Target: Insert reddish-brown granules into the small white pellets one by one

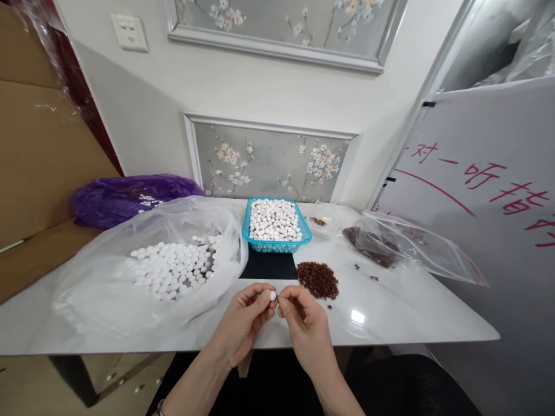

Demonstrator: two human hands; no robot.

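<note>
Both hands worked close together over the near edge of the glossy white table (411,312), fingertips almost meeting.

- Left hand (247,320): thumb and forefinger were clamped on one small white round pellet (273,296). It sat right at the fingertips with its right side bare, probably so the other hand could get at it.
- Right hand (303,323): thumb and forefinger were pinched tight, their tips just beside the pellet. Whether a tiny piece sat between them was too small to tell.

Surroundings:
- A loose heap of reddish-brown dried bits (318,279) lay just beyond the right hand, within easy reach.
- A crumpled clear plastic bag (108,283) lay open on the left, with many like white pellets (173,266) inside it.
- A blue plastic basket (245,231) stood straight ahead, heaped with more white pellets, beyond a black square mat (269,267).
- A clear zip bag (416,248) holding dark brown material lay to the right, mouth toward the heap.
- A purple plastic bag (121,196) sat behind the clear one, well apart from the hands.

The stocks ringed the hands on three sides, and the space directly before them was bare.
</note>
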